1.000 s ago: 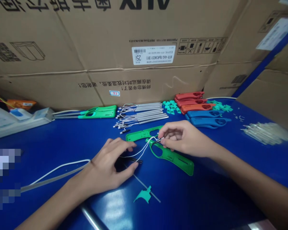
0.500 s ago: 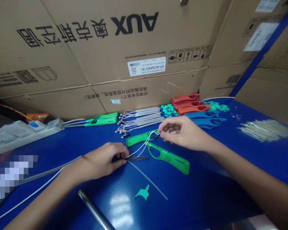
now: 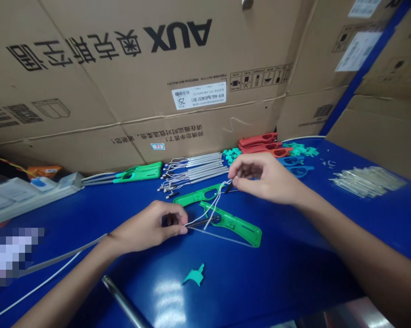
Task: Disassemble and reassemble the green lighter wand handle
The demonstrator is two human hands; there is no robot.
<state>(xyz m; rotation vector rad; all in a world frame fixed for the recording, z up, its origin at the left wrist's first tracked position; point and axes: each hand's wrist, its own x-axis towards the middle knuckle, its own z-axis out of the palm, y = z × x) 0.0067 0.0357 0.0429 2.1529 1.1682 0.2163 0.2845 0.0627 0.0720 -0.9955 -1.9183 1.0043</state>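
White wire (image 3: 215, 200) is stretched up-right between the hands: left hand (image 3: 150, 228) pinches the near end, right hand (image 3: 263, 177) the far end

A glossy blue table (image 3: 294, 273) stands against stacked cardboard boxes (image 3: 123, 91) (one printed AUX), catching overhead light.

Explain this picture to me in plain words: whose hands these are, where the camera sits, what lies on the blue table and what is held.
One camera, worn on a person's head, looks down at their own bare hands. The left hand pinches a thin dark part joined to white wires; the right hand pinches the wires' other end. Between them on the blue table lie two green shells. Behind are metal tubes, a green assembled piece, red shells, blue shells, and cardboard boxes.
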